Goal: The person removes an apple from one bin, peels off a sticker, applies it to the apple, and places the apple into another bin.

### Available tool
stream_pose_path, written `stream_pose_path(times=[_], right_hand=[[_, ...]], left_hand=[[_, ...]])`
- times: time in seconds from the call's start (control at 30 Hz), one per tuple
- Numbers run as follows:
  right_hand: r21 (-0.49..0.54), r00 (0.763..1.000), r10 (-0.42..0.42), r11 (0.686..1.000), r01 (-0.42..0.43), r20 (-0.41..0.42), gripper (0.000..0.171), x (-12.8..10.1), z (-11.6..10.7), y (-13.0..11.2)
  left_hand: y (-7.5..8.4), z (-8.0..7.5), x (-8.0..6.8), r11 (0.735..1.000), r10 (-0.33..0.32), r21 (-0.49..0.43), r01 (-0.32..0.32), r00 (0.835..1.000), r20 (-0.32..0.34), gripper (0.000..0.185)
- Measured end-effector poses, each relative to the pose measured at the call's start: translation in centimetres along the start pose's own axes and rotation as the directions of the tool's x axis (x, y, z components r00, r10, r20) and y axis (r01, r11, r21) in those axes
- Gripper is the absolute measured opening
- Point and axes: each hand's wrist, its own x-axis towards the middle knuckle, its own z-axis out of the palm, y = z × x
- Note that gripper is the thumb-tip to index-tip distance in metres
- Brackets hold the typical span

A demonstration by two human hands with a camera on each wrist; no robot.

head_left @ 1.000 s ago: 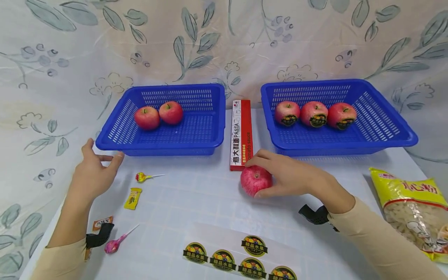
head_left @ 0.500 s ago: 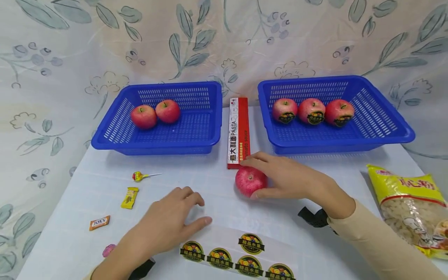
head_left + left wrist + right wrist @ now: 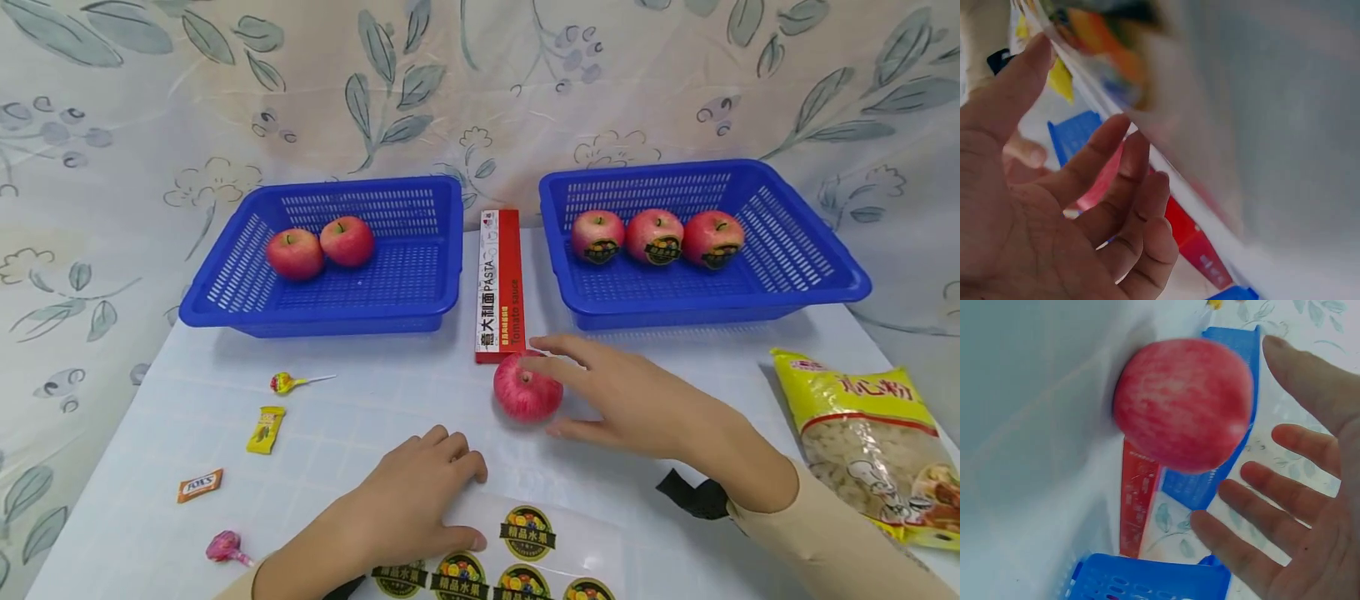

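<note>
A red apple (image 3: pixel 528 400) sits on the white table in front of the pasta box. My right hand (image 3: pixel 637 400) is beside it with spread fingers, and in the right wrist view a gap shows between the fingers and the apple (image 3: pixel 1182 403). At the front, my left hand (image 3: pixel 408 504) reaches over the left part of a clear sheet (image 3: pixel 588 542) bearing round black-and-gold fruit stickers. Its thumb lies over the sheet close to a sticker (image 3: pixel 527 533). Relaxed, slightly bent fingers of the left hand (image 3: pixel 1054 206) line the sheet's edge in the left wrist view.
Two blue baskets stand at the back: the left one (image 3: pixel 322 318) holds two plain apples, the right one (image 3: pixel 712 310) three stickered apples. A red-and-white pasta box (image 3: pixel 498 283) lies between them. Sweets, including a lollipop (image 3: pixel 223 546), lie left; a yellow food bag (image 3: pixel 862 442) lies right.
My left hand has come from beside the left basket to the sticker sheet. My right hand has let go of the apple and drawn back slightly. The head view has shifted a little.
</note>
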Motion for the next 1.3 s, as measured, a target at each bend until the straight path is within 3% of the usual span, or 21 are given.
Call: stream_pose_path(times=[0.17,0.3,0.37,0.47,0.53,0.63,0.73,0.8,0.9,0.97,1.13,1.3], right_hand=[[-0.042,0.995,-0.09,0.995,0.088,-0.05,0.068,-1.4,0.0,-1.4],[-0.036,0.991,-0.136,0.99,0.135,-0.02,0.062,-2.4,0.5,-2.5],[-0.016,0.99,-0.143,0.99,0.143,0.011,0.06,-2.8,1.0,-3.0],[0.015,0.985,-0.173,0.985,0.173,0.022,0.058,-3.3,1.8,-3.4],[0.03,0.976,-0.218,0.975,0.218,-0.003,0.055,-3.5,2.4,-3.5],[0.022,0.944,-0.319,0.947,0.322,-0.086,0.047,-3.5,3.2,-3.7],[-0.025,0.905,-0.395,0.918,0.396,-0.16,0.038,-3.3,3.9,-4.0],[-0.062,0.89,-0.414,0.91,0.41,-0.191,0.034,-3.2,4.2,-4.3],[-0.082,0.897,-0.388,0.921,0.38,-0.213,0.032,-3.0,4.4,-4.8],[-0.084,0.9,-0.371,0.929,0.362,-0.229,0.031,-3.0,4.5,-5.1],[-0.081,0.892,-0.355,0.934,0.347,-0.28,0.025,-2.8,4.7,-5.5],[-0.062,0.879,-0.334,0.941,0.334,-0.34,0.023,-2.7,5.1,-5.9]], left_hand=[[0.4,0.8,0.2,0.997,0.033,0.065,-0.031,0.999,-0.027,0.043],[0.5,1.1,0.3,0.997,0.046,0.069,-0.043,0.998,-0.045,0.032],[0.4,0.9,0.4,0.999,0.034,0.009,-0.034,0.999,-0.04,0.028],[0.0,0.3,0.7,0.983,0.012,-0.181,-0.011,1.0,0.005,0.022],[-0.4,-0.1,0.8,0.942,0.03,-0.334,-0.014,0.999,0.042,0.02],[-0.9,-0.5,0.9,0.845,0.116,-0.53,-0.067,0.991,0.06,0.016],[-1.3,-0.4,1.1,0.722,0.212,-0.68,-0.128,0.976,0.042,0.005],[-1.3,-0.2,1.2,0.626,0.253,-0.766,-0.147,0.967,0.021,0.005],[-1.4,0.0,1.3,0.51,0.28,-0.845,-0.16,0.96,-0.013,0.008],[-1.3,0.1,1.2,0.462,0.275,-0.872,-0.163,0.961,-0.034,0.011],[-1.0,0.1,0.9,0.445,0.235,-0.882,-0.157,0.971,-0.055,0.01],[-0.6,-0.1,0.7,0.465,0.238,-0.866,-0.184,0.968,-0.078,0.012]])
